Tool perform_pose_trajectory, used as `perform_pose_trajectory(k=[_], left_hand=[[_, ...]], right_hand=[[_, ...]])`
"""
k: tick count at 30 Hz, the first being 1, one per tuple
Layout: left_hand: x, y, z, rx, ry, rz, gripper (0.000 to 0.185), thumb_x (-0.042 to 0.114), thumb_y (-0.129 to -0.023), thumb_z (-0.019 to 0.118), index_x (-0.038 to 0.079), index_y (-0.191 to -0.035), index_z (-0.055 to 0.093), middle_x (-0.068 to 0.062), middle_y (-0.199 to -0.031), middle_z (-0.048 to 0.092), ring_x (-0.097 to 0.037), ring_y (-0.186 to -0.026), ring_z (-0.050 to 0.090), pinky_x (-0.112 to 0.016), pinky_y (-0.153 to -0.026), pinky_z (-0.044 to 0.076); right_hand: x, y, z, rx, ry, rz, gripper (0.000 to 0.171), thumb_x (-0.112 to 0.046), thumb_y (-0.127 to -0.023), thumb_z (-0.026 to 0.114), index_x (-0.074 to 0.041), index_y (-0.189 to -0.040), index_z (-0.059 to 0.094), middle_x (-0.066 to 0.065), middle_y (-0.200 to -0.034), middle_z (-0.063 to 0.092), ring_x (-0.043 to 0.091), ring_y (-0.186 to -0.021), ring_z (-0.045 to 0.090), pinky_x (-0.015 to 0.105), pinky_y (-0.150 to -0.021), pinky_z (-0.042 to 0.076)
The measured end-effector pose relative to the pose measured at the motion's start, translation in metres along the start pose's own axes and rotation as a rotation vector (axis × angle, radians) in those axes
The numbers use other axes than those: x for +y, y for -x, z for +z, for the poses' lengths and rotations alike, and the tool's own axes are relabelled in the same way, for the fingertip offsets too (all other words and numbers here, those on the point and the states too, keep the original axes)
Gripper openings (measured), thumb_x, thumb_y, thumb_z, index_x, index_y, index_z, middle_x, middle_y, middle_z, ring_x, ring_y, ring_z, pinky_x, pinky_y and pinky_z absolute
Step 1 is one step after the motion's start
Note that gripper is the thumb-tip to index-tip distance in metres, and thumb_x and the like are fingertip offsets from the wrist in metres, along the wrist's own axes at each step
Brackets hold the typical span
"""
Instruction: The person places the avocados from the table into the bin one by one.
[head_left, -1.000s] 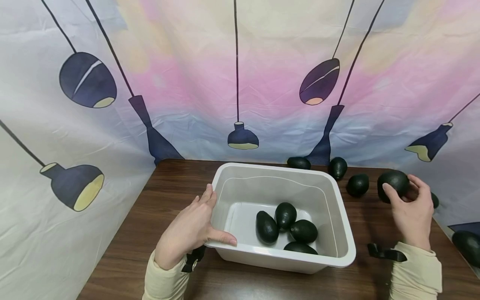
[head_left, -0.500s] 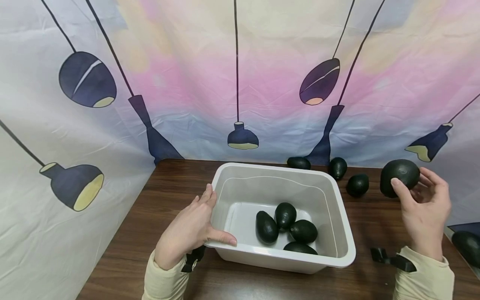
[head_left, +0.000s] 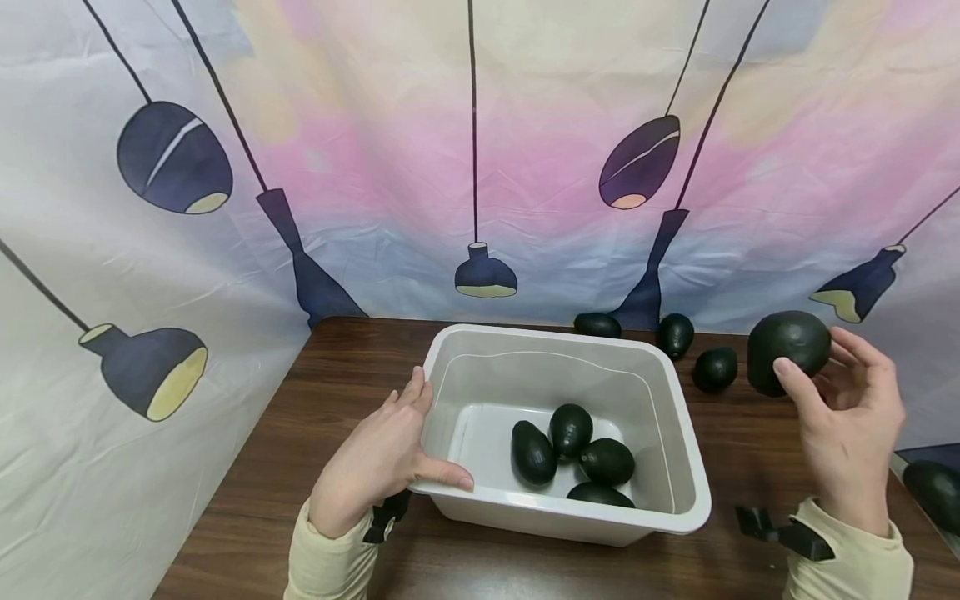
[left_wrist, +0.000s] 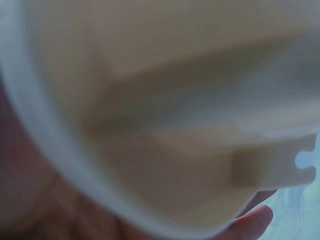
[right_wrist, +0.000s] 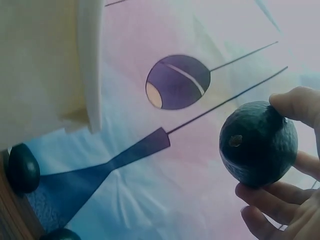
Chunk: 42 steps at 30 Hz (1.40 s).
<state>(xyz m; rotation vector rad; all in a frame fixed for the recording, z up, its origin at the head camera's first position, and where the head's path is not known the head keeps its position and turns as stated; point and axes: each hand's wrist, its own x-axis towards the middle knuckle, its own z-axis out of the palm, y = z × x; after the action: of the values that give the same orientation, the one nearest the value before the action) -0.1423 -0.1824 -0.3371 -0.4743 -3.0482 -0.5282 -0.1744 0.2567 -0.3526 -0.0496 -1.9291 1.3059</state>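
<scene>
A person's right hand [head_left: 847,425] held a dark avocado [head_left: 789,350] clear of the table [head_left: 337,375], well to the right of a white bin [head_left: 675,500], thumb and fingertips curled round the fruit. From the right wrist, the avocado [right_wrist: 258,144] showed its stem scar toward the camera, with the fingers [right_wrist: 270,200] cupped under it and the thumb on top.

The left hand [head_left: 375,467] gripped the bin at its near left corner, fingers lying up the outer wall and the thumb hooked over the front rim. The left wrist view was badly blurred and showed little beyond the pale bin wall [left_wrist: 165,115] and what seemed to be a fingertip at its lower edge.

Four avocados [head_left: 573,454] lay bunched together on the bin's floor, toward its near right side, some touching. Three more [head_left: 678,335] sat on the table behind and to the right of the bin, close to a backdrop [head_left: 480,150] printed with hanging lamps. Another [head_left: 933,492] lay at the far right edge, partly cut off. Both sleeves were cream, with dark straps at the wrists.
</scene>
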Motion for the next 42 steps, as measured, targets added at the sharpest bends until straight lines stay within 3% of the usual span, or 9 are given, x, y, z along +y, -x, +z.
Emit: perform_pose_trajectory(k=[5, 14, 23, 42], left_hand=[[0.000, -0.001, -0.001, 0.004, -0.001, 0.004, 0.131, 0.074, -0.051, 0.076, -0.011, -0.142, 0.039, -0.035, -0.148, 0.030, -0.059, -0.116, 0.048, -0.058, -0.089, 0.049], [0.001, -0.001, -0.001, 0.010, 0.001, 0.009, 0.131, 0.075, -0.051, 0.076, -0.011, -0.143, 0.038, -0.034, -0.148, 0.030, -0.058, -0.116, 0.048, -0.058, -0.089, 0.049], [0.002, -0.001, -0.002, -0.002, 0.007, -0.005, 0.132, 0.075, -0.051, 0.077, -0.011, -0.143, 0.038, -0.033, -0.149, 0.029, -0.058, -0.118, 0.047, -0.058, -0.091, 0.048], [0.001, 0.000, -0.001, -0.007, 0.012, -0.015, 0.131, 0.075, -0.051, 0.077, -0.010, -0.144, 0.037, -0.033, -0.149, 0.029, -0.058, -0.119, 0.046, -0.059, -0.091, 0.048]], right_hand=[[-0.009, 0.003, 0.002, -0.046, -0.023, -0.036, 0.063, 0.005, -0.082, 0.071, -0.010, -0.140, 0.051, 0.004, -0.126, 0.057, 0.011, -0.098, 0.059, 0.015, -0.079, 0.043], [-0.019, 0.007, 0.007, -0.107, -0.133, -0.022, 0.063, 0.013, -0.078, 0.070, -0.003, -0.137, 0.052, 0.011, -0.123, 0.060, 0.015, -0.097, 0.060, 0.016, -0.075, 0.045], [-0.027, 0.013, 0.014, -0.248, 0.002, -0.082, 0.071, 0.012, -0.074, 0.075, -0.009, -0.139, 0.052, 0.005, -0.126, 0.059, 0.012, -0.102, 0.059, 0.011, -0.077, 0.047], [-0.040, 0.023, 0.023, -0.354, 0.033, -0.075, 0.076, 0.009, -0.072, 0.080, -0.014, -0.139, 0.053, 0.007, -0.131, 0.054, 0.012, -0.105, 0.056, 0.010, -0.074, 0.049]])
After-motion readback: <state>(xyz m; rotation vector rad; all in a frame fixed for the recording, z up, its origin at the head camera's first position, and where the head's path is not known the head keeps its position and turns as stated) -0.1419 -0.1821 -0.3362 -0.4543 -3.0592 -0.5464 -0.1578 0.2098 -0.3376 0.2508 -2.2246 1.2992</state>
